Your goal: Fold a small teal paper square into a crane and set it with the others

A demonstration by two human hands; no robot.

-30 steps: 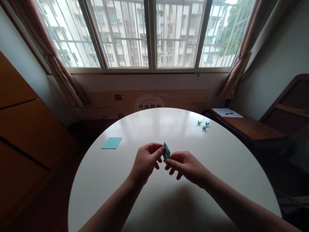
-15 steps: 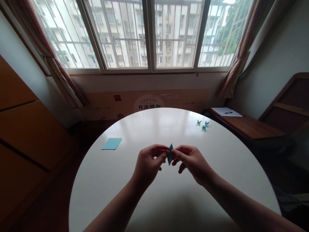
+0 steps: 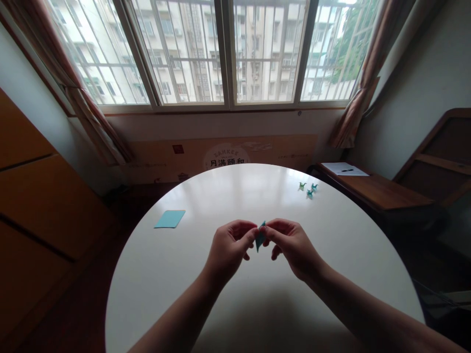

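Observation:
A small folded piece of teal origami paper (image 3: 260, 240), narrow and pointed at top and bottom, is held up over the white round table (image 3: 265, 304). My left hand (image 3: 230, 245) pinches its left side between thumb and fingers. My right hand (image 3: 290, 242) grips the upper right side in the same way, its lower fingers curled beneath. The fingertips cover part of the paper's middle. Three small folded paper cranes, among them a yellow-green crane (image 3: 302, 186) and a teal crane (image 3: 309, 194), stand together toward the far right of the table.
A light-blue stack of square paper (image 3: 170, 219) lies at the table's left. To the right, a wooden surface (image 3: 390, 189) holds a white sheet (image 3: 345, 169) with a pen (image 3: 347, 170). A barred window and curtains are beyond; a wooden cabinet (image 3: 47, 220) stands at the left.
The folded paper's upper tip has tilted to the right. Both hands have stayed almost in place, with the fingertips slightly closer together. The camera view has shifted a little.

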